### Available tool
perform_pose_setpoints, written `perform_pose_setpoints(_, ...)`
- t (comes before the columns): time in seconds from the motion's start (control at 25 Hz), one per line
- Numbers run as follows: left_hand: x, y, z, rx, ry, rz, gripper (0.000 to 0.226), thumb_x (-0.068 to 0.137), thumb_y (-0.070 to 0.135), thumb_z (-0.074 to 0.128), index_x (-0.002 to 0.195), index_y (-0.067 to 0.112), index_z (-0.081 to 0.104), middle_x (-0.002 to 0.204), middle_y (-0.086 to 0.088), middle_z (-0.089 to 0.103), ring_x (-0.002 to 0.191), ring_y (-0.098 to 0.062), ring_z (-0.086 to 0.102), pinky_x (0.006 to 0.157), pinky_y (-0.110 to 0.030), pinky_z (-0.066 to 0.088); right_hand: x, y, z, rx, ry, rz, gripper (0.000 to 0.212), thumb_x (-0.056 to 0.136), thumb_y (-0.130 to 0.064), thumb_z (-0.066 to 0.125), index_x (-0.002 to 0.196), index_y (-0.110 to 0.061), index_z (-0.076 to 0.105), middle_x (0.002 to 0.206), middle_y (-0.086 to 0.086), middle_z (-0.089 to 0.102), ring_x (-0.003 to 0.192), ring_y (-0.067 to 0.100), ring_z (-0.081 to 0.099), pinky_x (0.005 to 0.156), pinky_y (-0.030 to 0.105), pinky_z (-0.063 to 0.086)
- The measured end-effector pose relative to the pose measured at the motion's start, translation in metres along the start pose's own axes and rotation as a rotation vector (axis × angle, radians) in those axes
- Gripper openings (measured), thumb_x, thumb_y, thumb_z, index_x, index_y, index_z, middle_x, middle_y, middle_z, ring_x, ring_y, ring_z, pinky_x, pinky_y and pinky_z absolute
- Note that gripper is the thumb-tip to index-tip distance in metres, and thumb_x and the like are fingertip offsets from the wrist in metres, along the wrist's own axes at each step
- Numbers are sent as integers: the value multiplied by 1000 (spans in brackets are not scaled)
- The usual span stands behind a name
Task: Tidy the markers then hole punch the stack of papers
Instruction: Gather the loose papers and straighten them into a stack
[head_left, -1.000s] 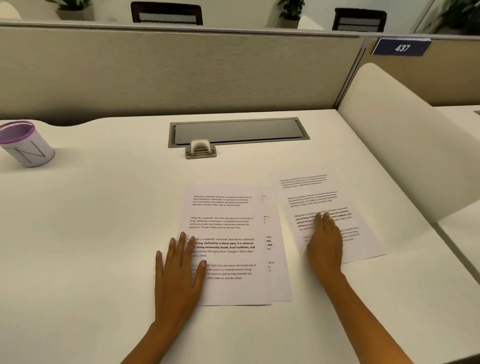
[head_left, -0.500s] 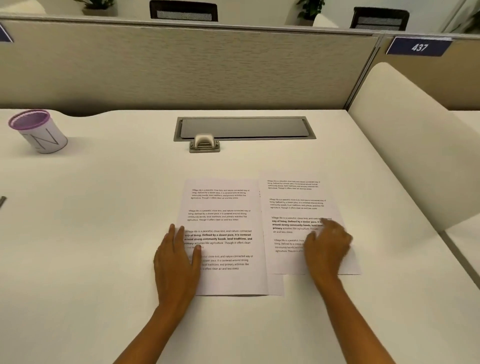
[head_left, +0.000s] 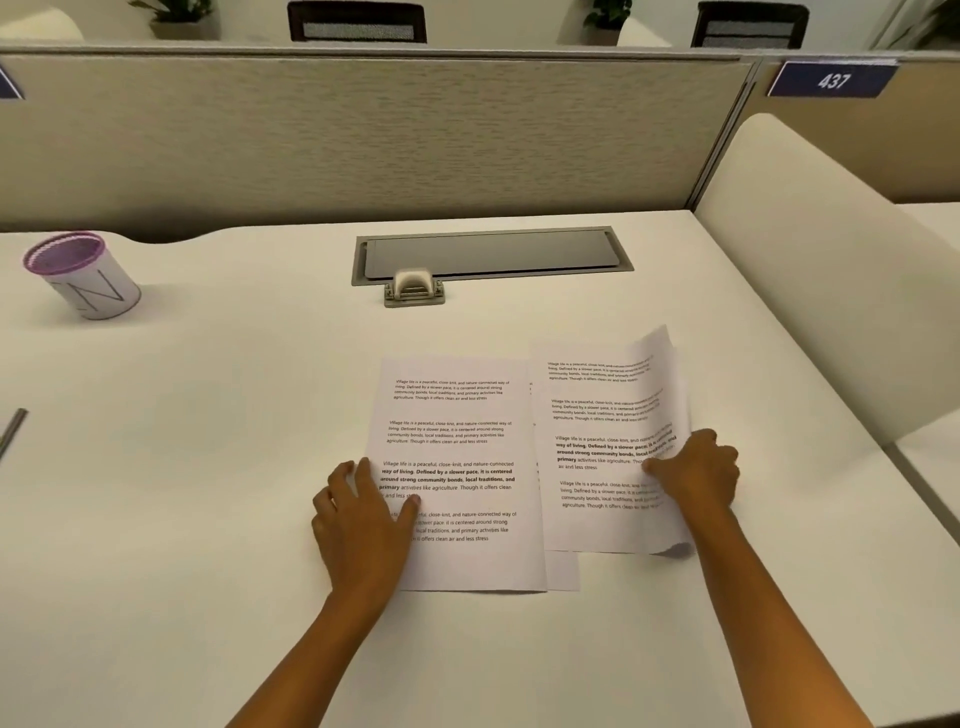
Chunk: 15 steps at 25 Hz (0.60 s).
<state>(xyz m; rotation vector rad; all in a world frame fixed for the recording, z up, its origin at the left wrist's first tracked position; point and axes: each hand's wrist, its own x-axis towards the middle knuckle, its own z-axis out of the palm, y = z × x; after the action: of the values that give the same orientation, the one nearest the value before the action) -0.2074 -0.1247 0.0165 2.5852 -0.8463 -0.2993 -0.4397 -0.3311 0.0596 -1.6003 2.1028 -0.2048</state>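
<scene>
Now my left hand (head_left: 363, 525) presses flat on the papers (head_left: 457, 467), my right hand (head_left: 693, 475) grips the loose sheet (head_left: 602, 415) at three o'clock, and the hole punch (head_left: 414, 288) at twelve o'clock waits unused.

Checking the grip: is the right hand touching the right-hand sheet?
Touching: the head view shows the right hand gripping the right-hand sheet's lifted edge.

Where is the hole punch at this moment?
In the head view, the hole punch stands on the desk at centre, touching the front edge of the grey cable tray, beyond the papers.
</scene>
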Motion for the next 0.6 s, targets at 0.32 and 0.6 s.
perform_pose_setpoints(0.32, 9, -14, -11, -108, -91, 2, 55, 93, 39, 50, 140, 14, 39, 147, -7, 31, 131, -31, 29, 106, -46, 29, -97, -42, -47, 121, 371, -487, 20, 90, -20, 63, 105, -6, 61, 102, 13, 66, 78, 27, 63, 72, 34, 51)
perform_pose_setpoints(0.6, 21, -15, -21, -717, -142, -193, 42, 101, 33, 33, 140, 19, 38, 141, -5, 47, 124, -25, 47, 107, -42, 36, -122, -71, -49, 585, 109, -522, 22, 85, -24, 69, 105, -17, 63, 95, -9, 63, 70, -6, 56, 49, -2, 40)
